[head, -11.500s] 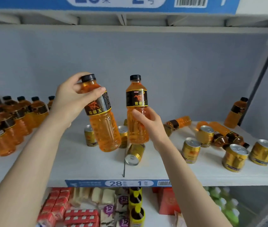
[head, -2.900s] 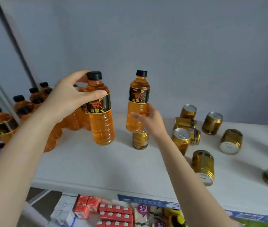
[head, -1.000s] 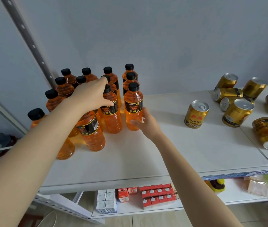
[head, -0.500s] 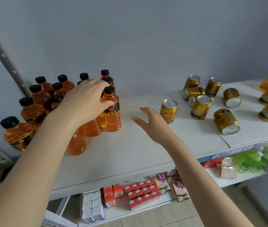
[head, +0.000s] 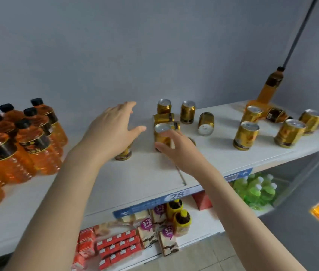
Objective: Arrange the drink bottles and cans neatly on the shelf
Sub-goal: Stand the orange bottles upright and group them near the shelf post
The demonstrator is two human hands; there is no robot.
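One gold can (head: 161,134) is standing upright at the middle of the white shelf (head: 145,178), and the right hand (head: 178,151) is curling round it — fingers on its right side, thumb low across its front. Just to its left, the left hand (head: 113,130) is hovering with fingers spread, holding nothing, above a second can (head: 123,154) that is mostly hiding under the palm. Behind the gold can a cluster of cans (head: 188,112) is sitting near the back wall, some upright, some lying on their sides. Farther right, four more cans (head: 246,135) are standing with silver lids up, beside a fallen bottle (head: 275,114) and one upright bottle (head: 270,89) of orange drink. At the far left, black-capped bottles (head: 29,145) — all full of orange liquid — are standing packed together. Below, the lower shelf (head: 209,223) is holding red cartons (head: 115,245) and green bottles (head: 256,190).
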